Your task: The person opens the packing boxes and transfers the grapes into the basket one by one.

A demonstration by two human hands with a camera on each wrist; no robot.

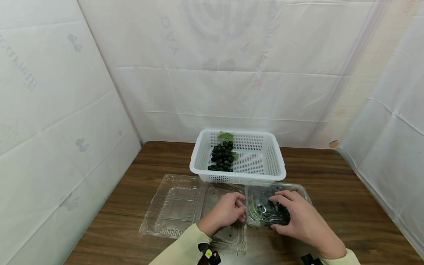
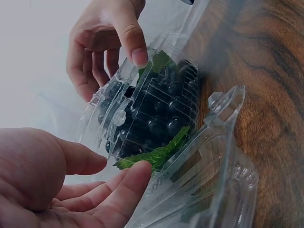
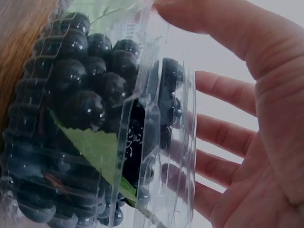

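A clear plastic clamshell box (image 1: 261, 206) of dark grapes (image 3: 85, 109) with green leaves (image 2: 159, 154) stands on the table, its lid down over the fruit. My right hand (image 1: 299, 217) grips its near right part, thumb at the front rim and fingers over the lid. At the box's left edge is my left hand (image 1: 226, 209), thumb and fingers apart around the corner by a leaf. Beneath my left hand lies a second clamshell box (image 1: 179, 202), spread wide with its lid folded back to the left.
Behind the boxes stands a white slotted basket (image 1: 255, 176), with a bunch of dark grapes (image 1: 222, 156) and a leaf in its left half. Pale sheets (image 1: 212, 92) hang at the back and sides of the brown wooden table (image 1: 351, 206).
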